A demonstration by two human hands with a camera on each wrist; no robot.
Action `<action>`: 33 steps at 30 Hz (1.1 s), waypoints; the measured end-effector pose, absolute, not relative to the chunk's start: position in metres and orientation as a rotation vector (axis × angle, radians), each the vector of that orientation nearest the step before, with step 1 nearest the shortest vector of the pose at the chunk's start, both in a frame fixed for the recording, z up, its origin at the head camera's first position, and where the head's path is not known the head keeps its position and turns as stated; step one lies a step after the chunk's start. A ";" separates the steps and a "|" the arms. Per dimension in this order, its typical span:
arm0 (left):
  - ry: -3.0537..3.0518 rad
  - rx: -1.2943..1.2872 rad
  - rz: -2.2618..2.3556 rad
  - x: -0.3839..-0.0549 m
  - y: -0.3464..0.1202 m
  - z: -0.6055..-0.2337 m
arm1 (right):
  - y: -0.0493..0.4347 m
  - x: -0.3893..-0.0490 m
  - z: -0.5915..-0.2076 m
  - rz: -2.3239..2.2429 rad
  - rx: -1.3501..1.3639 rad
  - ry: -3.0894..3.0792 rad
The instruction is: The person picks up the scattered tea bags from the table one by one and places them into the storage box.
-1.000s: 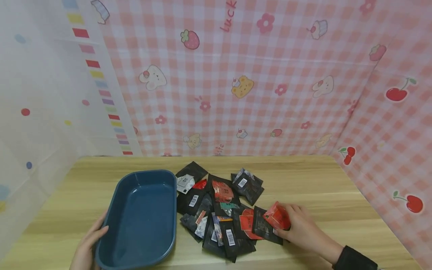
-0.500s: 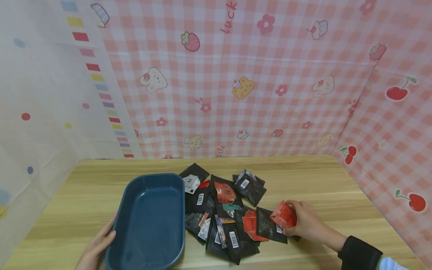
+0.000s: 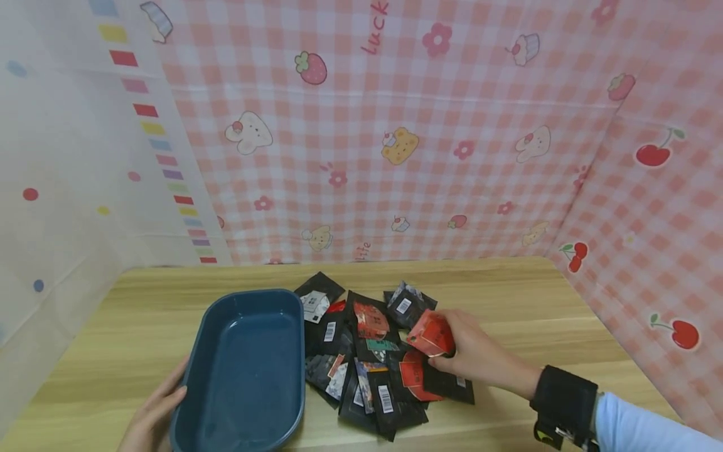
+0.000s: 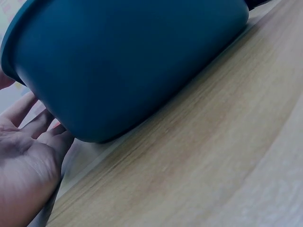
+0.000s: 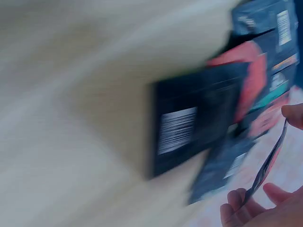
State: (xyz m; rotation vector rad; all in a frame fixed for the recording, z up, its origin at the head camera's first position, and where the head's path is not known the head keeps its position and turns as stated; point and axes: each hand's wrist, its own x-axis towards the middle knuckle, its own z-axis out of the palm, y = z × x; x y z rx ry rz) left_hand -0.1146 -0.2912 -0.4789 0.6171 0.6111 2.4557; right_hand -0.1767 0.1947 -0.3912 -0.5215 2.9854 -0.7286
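The right arm slants in from the lower right, in a pale blue sleeve (image 3: 644, 422) with a black band (image 3: 565, 395) at the wrist. The right hand (image 3: 471, 348) is in a grip, its thumb (image 5: 294, 115) opposite curled fingers (image 5: 236, 208). At lower left, the left hand (image 3: 154, 411) reaches forward, thumb apart from the fingers, palm side showing in the left wrist view.

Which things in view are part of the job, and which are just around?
Job:
red packet, pinched in right hand
other packets, heaped beside tray
tray, left hand against it

Just around:
table
patterned cloth
black wristband
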 end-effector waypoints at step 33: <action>0.663 0.547 2.385 -0.116 -0.293 -0.475 | -0.047 -0.248 -0.379 -0.208 -1.279 2.680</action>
